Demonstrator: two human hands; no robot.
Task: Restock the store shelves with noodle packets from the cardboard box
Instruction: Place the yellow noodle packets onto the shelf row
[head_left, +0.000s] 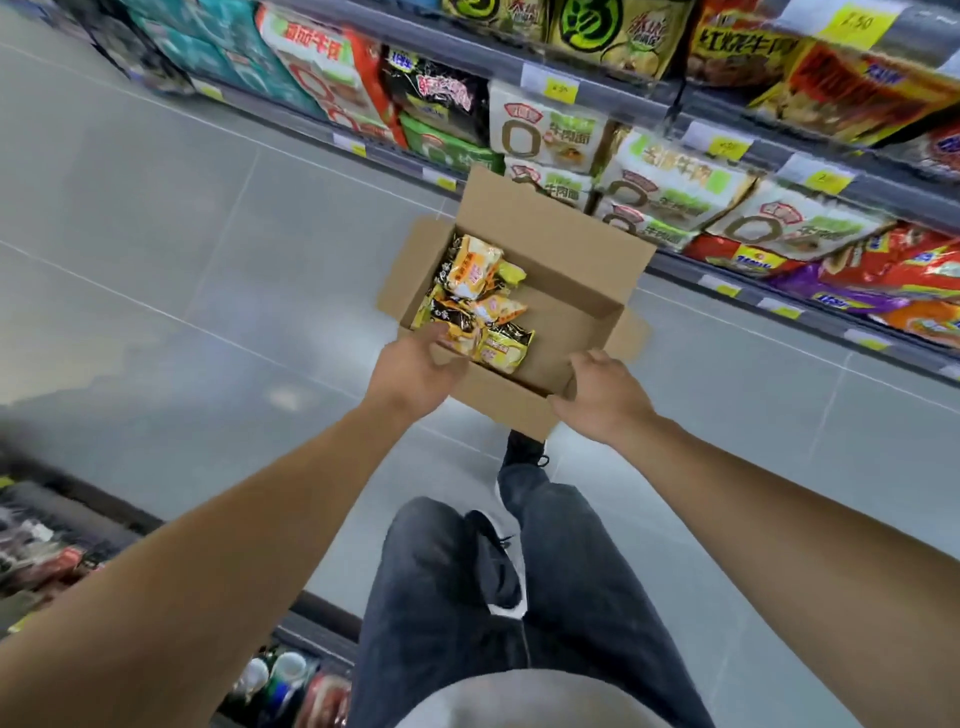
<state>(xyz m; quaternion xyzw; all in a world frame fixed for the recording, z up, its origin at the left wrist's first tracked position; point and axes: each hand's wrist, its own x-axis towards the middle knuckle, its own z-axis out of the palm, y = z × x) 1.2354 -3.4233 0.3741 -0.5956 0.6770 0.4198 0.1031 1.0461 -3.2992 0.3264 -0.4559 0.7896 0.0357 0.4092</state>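
Shelves (737, 119) packed with noodle multipacks run beyond the fingers, up and to the right. The grey tiled floor (156, 234) lies under everything. The box (566, 291), flaps open, is carried at its near edge between both hands. The left hand (415, 371) grips the near left corner, its fingers curled over the rim and down among the packets (480, 301). The right hand (605, 397) holds the near right corner, thumb along the outer wall and fingers curled over the rim. The yellow and black packets lie heaped at the box's left end, just past the left fingertips.
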